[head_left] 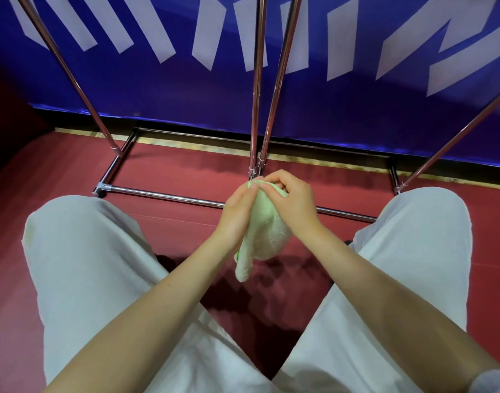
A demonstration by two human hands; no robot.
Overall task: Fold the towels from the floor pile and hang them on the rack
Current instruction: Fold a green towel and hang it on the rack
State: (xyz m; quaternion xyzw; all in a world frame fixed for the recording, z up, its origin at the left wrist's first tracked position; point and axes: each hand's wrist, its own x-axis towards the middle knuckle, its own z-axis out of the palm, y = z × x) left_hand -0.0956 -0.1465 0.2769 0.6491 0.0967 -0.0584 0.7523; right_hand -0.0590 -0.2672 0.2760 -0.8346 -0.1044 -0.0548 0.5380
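A small pale green towel [264, 236] hangs bunched between my two hands at the middle of the view, above the red floor. My left hand [238, 211] pinches its top edge from the left side. My right hand [289, 201] pinches the same top edge from the right, fingers curled over the cloth. A loose corner dangles below my left wrist. The chrome rack [169, 196] stands just beyond my hands; its base bar runs across the floor and its uprights rise out of the top of the view. No floor pile of towels is visible.
My knees in light grey trousers [81, 251] frame both sides of the view. A blue banner with white stripes [328, 103] hangs behind the rack. Slanted rack poles [75, 80] cross the upper left and right. Red floor [172, 177] lies between my legs and the rack.
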